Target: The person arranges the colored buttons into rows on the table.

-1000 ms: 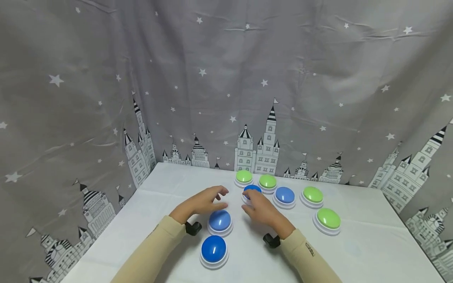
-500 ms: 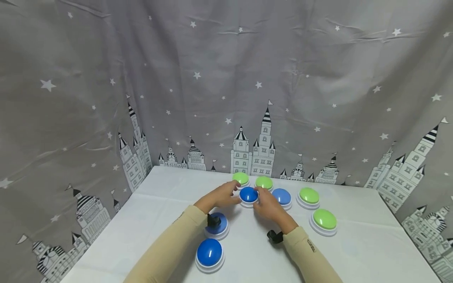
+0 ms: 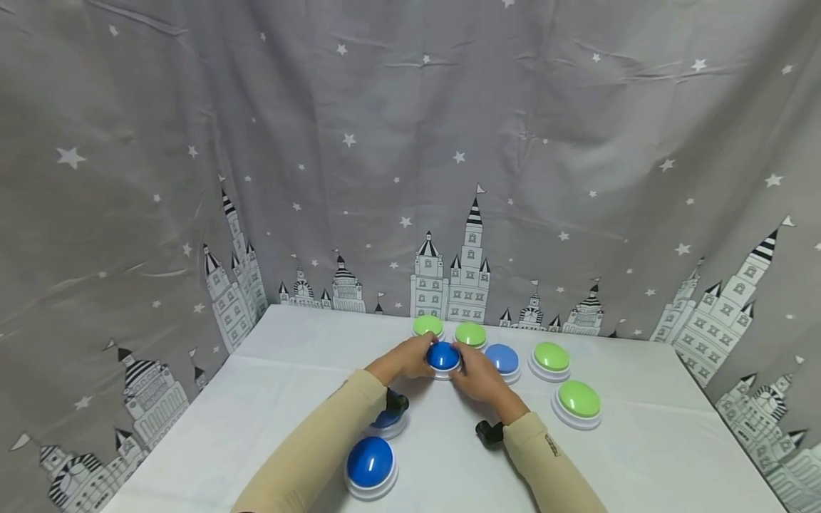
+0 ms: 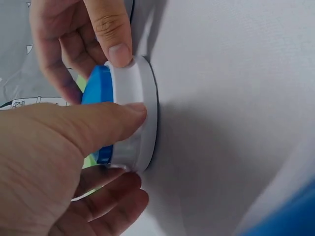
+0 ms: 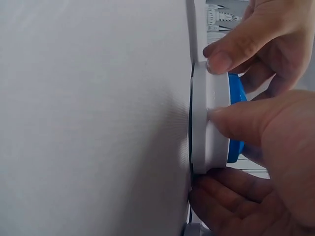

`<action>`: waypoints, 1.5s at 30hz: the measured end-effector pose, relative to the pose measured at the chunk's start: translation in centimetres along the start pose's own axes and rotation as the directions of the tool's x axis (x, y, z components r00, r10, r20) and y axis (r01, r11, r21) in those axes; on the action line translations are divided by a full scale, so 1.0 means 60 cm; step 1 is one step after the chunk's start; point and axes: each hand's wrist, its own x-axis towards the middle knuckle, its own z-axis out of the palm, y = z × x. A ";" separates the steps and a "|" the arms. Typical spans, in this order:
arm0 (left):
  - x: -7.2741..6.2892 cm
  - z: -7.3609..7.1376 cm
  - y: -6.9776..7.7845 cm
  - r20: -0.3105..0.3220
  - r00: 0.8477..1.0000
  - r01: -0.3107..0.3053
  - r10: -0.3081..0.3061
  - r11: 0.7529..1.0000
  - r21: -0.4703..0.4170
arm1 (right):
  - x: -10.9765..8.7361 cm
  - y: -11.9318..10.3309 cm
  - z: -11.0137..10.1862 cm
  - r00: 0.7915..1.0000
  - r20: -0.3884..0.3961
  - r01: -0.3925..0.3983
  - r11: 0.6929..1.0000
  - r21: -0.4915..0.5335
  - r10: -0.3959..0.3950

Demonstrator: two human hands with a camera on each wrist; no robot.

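Observation:
A domed blue push button (image 3: 443, 355) on a round white base stands toward the back of the table, between both hands. My left hand (image 3: 410, 358) grips its left side and my right hand (image 3: 477, 374) its right side. In the left wrist view, the left thumb (image 4: 118, 120) lies along the white base (image 4: 129, 88), with fingers curled round below. The right wrist view has the right thumb (image 5: 236, 120) pressed on the base in the same way. The base sits right at the white tabletop.
Two green buttons (image 3: 427, 325) (image 3: 471, 333) stand just behind, and a lighter blue button (image 3: 502, 358) to the right. Further right are two more green buttons (image 3: 551, 356) (image 3: 579, 399). A blue button (image 3: 370, 463) is in front; another (image 3: 387, 422) is partly hidden under the left wrist.
My left hand has moved forward and right, from above the front buttons to the far blue button. Both hands have closed in on its sides. The head view has shifted slightly.

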 end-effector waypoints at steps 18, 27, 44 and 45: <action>-0.021 -0.006 0.004 -0.008 0.999 -0.033 0.033 0.999 -0.006 | -0.023 -0.018 -0.017 0.999 0.013 0.051 0.998 0.027 -0.051; -0.085 -0.006 0.018 -0.002 0.997 -0.080 0.081 0.992 0.102 | -0.066 -0.044 -0.031 0.988 0.084 0.130 0.991 -0.012 -0.129; -0.176 0.000 0.031 -0.009 0.974 -0.224 0.228 0.963 0.148 | -0.150 -0.087 -0.032 0.986 0.057 0.153 0.988 0.028 -0.154; -0.180 0.001 0.032 -0.014 0.971 -0.233 0.238 0.961 0.151 | -0.154 -0.089 -0.032 0.986 0.058 0.154 0.988 0.028 -0.155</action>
